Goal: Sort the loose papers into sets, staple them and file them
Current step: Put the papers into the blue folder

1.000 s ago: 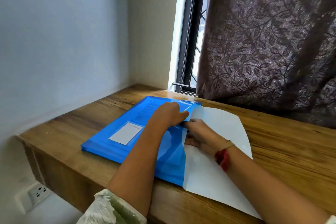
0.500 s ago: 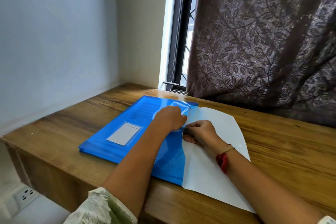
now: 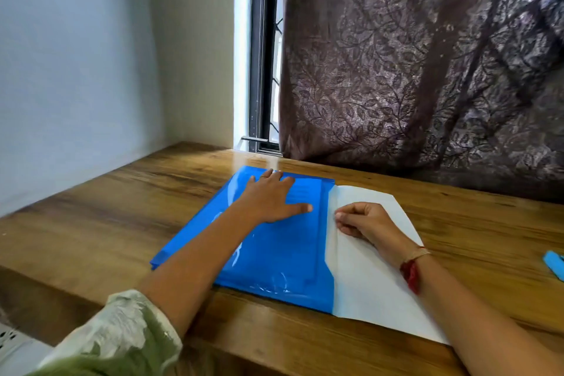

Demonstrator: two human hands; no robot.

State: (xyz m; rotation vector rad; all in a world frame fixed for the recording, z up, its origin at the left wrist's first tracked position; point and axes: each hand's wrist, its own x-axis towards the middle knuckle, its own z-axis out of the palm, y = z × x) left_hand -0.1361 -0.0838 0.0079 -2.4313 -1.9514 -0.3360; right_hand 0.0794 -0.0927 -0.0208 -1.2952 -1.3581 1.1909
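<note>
Blue folder [image 3: 274, 253] under flat left hand [image 3: 268, 201], right hand [image 3: 363, 220] pinching white paper [image 3: 366, 284]

Your blue plastic folder [image 3: 274, 253] lies flat on the wood desk [image 3: 122, 223], long side running away from you. It's glossy and see-thru, w/ printed text showing faintly near the far end. The white paper [image 3: 366, 284] sticks out of its right side, partly inside, lying flat w/ blank face up.
</note>
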